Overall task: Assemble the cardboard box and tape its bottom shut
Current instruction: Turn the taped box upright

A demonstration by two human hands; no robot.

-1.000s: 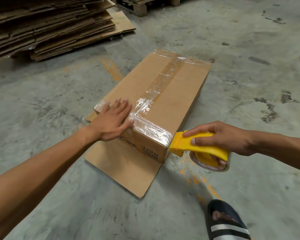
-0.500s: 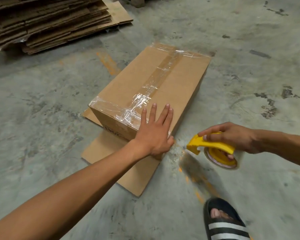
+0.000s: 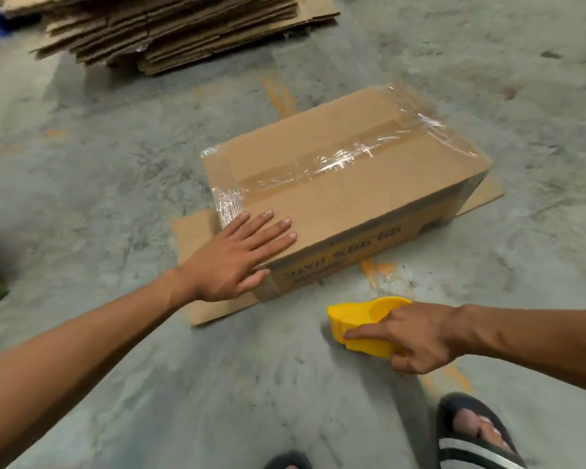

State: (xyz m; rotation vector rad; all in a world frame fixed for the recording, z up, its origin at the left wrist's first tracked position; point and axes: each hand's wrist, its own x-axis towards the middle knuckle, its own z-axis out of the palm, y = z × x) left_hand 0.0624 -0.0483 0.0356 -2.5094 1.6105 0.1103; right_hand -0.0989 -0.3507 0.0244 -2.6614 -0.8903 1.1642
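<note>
The cardboard box (image 3: 345, 184) sits on the concrete floor (image 3: 115, 164) in the middle of the frame, its closed side facing up. Clear tape (image 3: 322, 164) runs along the centre seam and across both short ends, wrinkled and glinting at the far right end and at the near left corner. Loose flaps (image 3: 197, 238) lie flat on the floor beneath it, sticking out at lower left and at right.

My left hand (image 3: 241, 258) lies flat on the box's near left corner, fingers spread apart on the top face and thumb pressed against the side wall; it grips nothing, only presses. My right hand (image 3: 416, 336), at lower right of the frame, is closed around the yellow tape dispenser (image 3: 362, 323), forefinger stretched along its side. The dispenser is just clear of the box, near its front edge.

A stack of flattened cardboard (image 3: 170, 28) lies in the upper left. My sandalled foot (image 3: 477, 438) shows at the bottom right edge.
</note>
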